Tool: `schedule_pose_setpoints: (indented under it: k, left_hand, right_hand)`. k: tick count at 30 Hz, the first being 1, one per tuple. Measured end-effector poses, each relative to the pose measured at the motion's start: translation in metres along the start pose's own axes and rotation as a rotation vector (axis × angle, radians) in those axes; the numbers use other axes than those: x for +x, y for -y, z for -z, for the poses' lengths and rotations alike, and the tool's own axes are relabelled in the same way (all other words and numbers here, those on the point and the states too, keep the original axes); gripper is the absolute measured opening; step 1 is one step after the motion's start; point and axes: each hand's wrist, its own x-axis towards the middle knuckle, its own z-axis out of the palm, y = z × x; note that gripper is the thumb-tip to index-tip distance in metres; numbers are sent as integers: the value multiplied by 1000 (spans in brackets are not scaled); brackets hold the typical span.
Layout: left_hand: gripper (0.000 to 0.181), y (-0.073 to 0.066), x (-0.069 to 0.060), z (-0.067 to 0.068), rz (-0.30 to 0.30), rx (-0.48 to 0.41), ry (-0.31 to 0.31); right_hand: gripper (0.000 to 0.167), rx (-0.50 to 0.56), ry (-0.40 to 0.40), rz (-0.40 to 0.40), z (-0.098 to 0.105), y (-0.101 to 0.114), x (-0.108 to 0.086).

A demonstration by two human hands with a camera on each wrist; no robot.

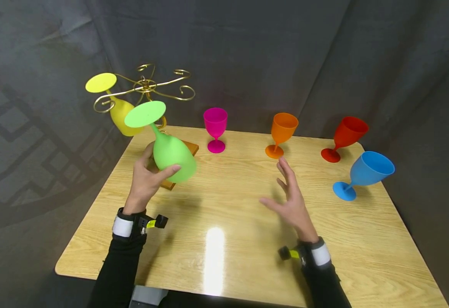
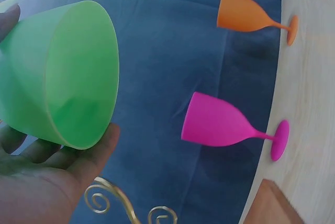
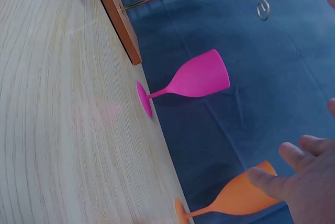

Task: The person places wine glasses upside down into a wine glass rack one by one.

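Note:
My left hand (image 1: 145,179) grips the bowl of a green goblet (image 1: 174,156), thumb on the near side and fingers around behind. The goblet is upside down and tilted, foot uppermost, in front of a gold wire rack (image 1: 146,87); whether it touches the rack I cannot tell. In the left wrist view the open mouth of the green goblet (image 2: 84,77) shows. A yellow goblet (image 1: 122,115) hangs upside down on the rack's left side. My right hand (image 1: 291,205) is raised above the table, fingers spread and holding nothing, nearest to an upright orange goblet (image 1: 284,128).
The rack's wooden base (image 1: 191,147) stands at the back left of the table (image 1: 240,192). An upright magenta goblet (image 1: 215,122) is right of it. A red goblet (image 1: 349,131) and a blue goblet (image 1: 370,169) stand at the right. Dark cloth (image 1: 247,55) hangs behind.

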Motion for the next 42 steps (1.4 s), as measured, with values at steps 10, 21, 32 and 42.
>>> schedule_pose_setpoints:
  k: [10,21,32,42]
  left_hand:
    - [73,-5,6,20,-72,-44,-59]
    - [69,-6,12,35,-76,16,-132]
    - [67,-1,21,50,-66,63,-183]
    - [65,2,32,60,-18,157,-261]
  right_hand:
    - [114,15,-24,-15,10,-4,-3]
    - [113,16,-41,-35,17,-6,-6]
    - [110,14,-56,-60,21,-7,-8]
    - [110,7,-61,-55,23,-9,-8]
